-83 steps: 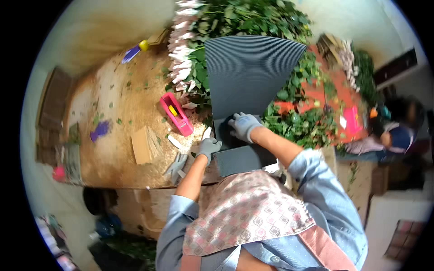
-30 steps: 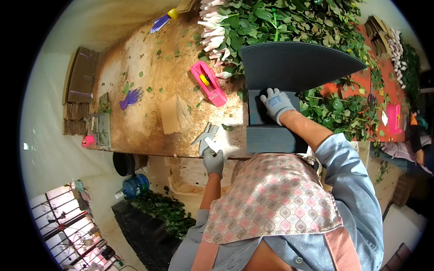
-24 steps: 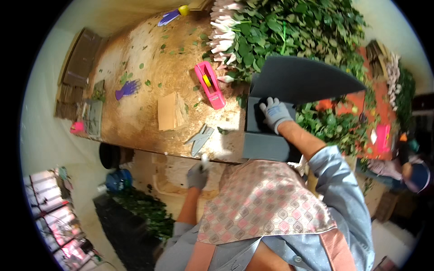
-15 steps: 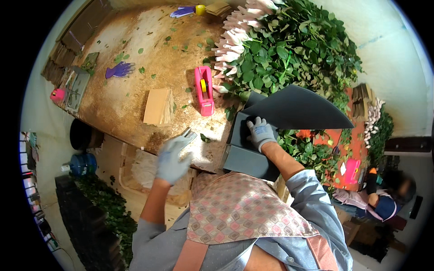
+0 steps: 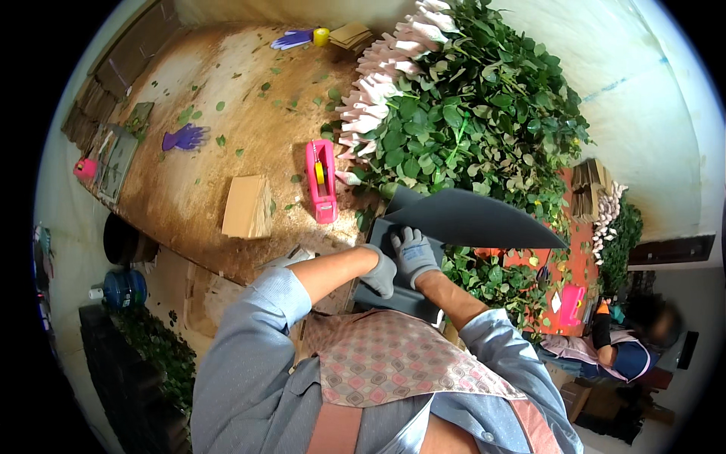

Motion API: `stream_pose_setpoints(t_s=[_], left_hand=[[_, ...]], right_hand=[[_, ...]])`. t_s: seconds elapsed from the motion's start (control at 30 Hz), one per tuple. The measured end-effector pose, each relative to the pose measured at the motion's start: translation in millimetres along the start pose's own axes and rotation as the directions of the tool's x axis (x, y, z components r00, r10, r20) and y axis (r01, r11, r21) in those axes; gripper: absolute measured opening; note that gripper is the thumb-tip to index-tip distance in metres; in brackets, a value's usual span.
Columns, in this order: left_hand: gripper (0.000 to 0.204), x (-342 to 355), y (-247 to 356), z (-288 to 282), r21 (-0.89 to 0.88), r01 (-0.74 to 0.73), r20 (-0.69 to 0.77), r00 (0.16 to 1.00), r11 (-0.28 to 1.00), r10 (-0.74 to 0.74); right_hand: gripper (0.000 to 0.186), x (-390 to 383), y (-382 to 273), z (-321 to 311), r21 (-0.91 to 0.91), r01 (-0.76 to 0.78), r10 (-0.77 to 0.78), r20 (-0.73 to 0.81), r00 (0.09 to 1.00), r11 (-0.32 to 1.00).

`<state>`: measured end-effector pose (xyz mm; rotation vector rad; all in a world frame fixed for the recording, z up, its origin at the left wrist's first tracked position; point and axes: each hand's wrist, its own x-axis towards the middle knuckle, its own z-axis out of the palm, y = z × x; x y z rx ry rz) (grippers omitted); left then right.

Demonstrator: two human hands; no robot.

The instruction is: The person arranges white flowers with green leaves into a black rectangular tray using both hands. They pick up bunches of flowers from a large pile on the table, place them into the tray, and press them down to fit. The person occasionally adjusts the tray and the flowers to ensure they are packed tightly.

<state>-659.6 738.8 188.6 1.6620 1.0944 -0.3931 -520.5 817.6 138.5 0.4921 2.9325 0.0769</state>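
My right hand [image 5: 414,255], in a grey glove, lies flat with its fingers spread on a dark grey sheet-like piece [image 5: 378,244]. Close beside it, my left hand [image 5: 380,274], gloved in grey too, bends downward over the near part of the same dark grey piece. Its fingers are turned away and hidden, so what they hold, if anything, does not show. A large dark grey curved sheet [image 5: 484,219] rises just beyond my right hand. Next to my left forearm, partly covered by it, a pale grey flat object [image 5: 293,256] rests at the table's edge.
A pink tape dispenser [image 5: 322,198] and a stack of brown cardboard pieces [image 5: 247,207] stand on the wooden table [image 5: 219,76]. Leafy stems [image 5: 461,106] with pale wrapped heads [image 5: 370,98] fill the far right. Purple gloves [image 5: 186,137] lie farther left. Another person [image 5: 631,352] is at the right.
My left hand has swung right, from beside the pale grey object to the dark grey piece near my right hand. My right hand stays on that piece. The whole view has shifted slightly.
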Motion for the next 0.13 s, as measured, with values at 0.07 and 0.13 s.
stream_pose_setpoints(t_s=[0.07,0.13], left_hand=[[0.054,9,-4,3,0.018,0.014,-0.025,1.000,1.000,-0.014],[0.060,1,-6,0,-0.028,0.032,-0.024,0.999,0.999,-0.033]], right_hand=[[0.036,-1,4,13,0.004,-0.011,0.011,-0.031,0.999,1.000],[0.038,-2,6,22,0.041,-0.041,0.041,-0.012,0.999,0.998]])
